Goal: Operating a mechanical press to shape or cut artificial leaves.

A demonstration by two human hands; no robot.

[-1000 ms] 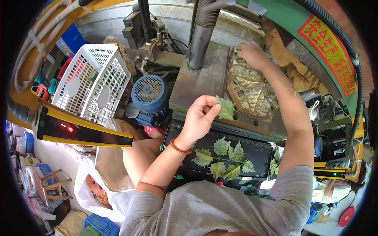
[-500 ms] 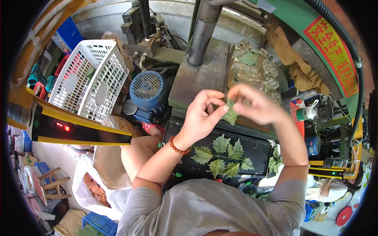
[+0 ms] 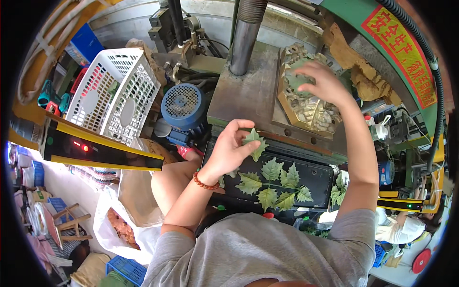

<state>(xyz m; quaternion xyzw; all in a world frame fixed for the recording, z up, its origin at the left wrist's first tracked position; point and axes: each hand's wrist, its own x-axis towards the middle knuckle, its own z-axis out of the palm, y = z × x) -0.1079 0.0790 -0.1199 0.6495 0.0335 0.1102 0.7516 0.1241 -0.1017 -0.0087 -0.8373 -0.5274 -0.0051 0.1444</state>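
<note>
My left hand [image 3: 228, 149], a reddish bead bracelet on its wrist, pinches a single green serrated leaf [image 3: 258, 145] between thumb and fingers. Over the brass-coloured metal mould [image 3: 313, 114], my right hand [image 3: 324, 85] is open, thumb and fingers apart, with nothing seen in them. A pale green patch shows on the mould's far part, partly behind that hand; I cannot tell whether it is a leaf. In front of me a spray of several jagged green leaves [image 3: 272, 171] lies on a black surface [image 3: 319, 179], just beyond my lap.
The mould sits on a steel press plate [image 3: 248, 103] with a thick upright shaft [image 3: 245, 48]. To the left are a blue motor [image 3: 181, 107], a white plastic basket [image 3: 125, 112] and a yellow-black bar [image 3: 103, 148]. A white sack [image 3: 107, 229] stands at lower left; more leaves [image 3: 338, 191] are at right.
My right hand has let go of the leaf and moved up and right over the mould. My left hand has shifted left and slightly lower with the leaf.
</note>
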